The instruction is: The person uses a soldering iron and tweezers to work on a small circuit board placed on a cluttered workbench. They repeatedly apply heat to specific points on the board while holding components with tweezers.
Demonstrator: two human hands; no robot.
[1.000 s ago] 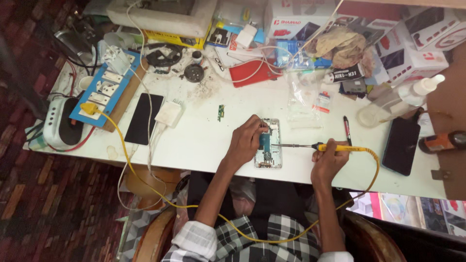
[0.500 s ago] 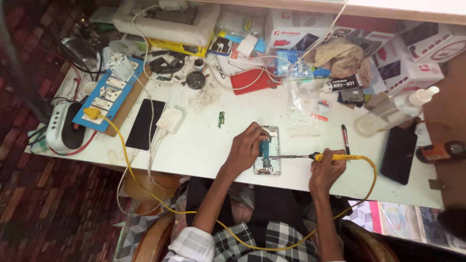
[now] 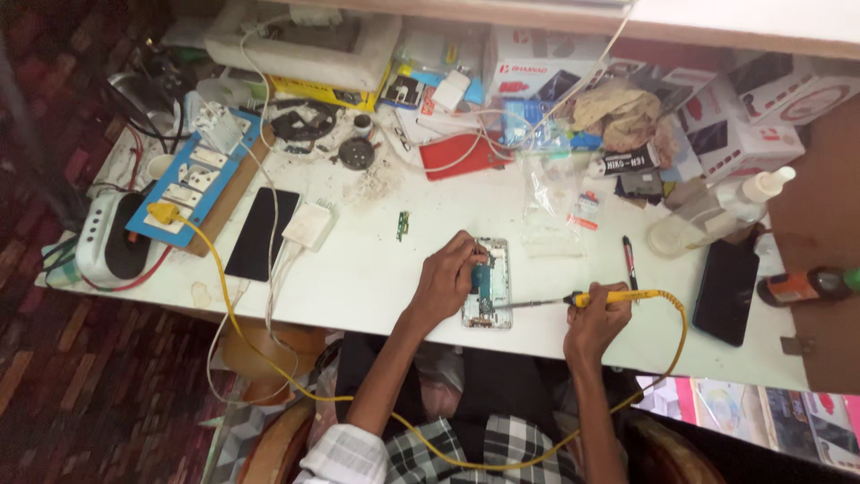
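An opened phone (image 3: 488, 284) lies flat on the white table (image 3: 376, 269), near the front edge, its back off and the circuit board showing. The left hand (image 3: 445, 282) rests on its left side, fingers curled over the upper edge; that grip is closed on the phone and pins it down. The right hand (image 3: 594, 324) is closed around the yellow handle of a soldering iron (image 3: 573, 300), whose thin metal tip points left and meets the lower part of the board. The iron's yellow cord (image 3: 224, 296) loops off the near edge of the table, under the arms, and runs up to a blue switchboard (image 3: 202, 175) at the far left.

To do this well, the holding hand should press firmly enough that the phone cannot slide, with its fingers kept clear of the hot tip. The iron is best steadied by resting the heel of the right hand on the table, touching only the one joint and lifting straight off. The slack cord could tug the handle, so it needs free play. A black pen (image 3: 630, 261) and a clear plastic bag (image 3: 557, 202) lie just beyond, apart from the work.
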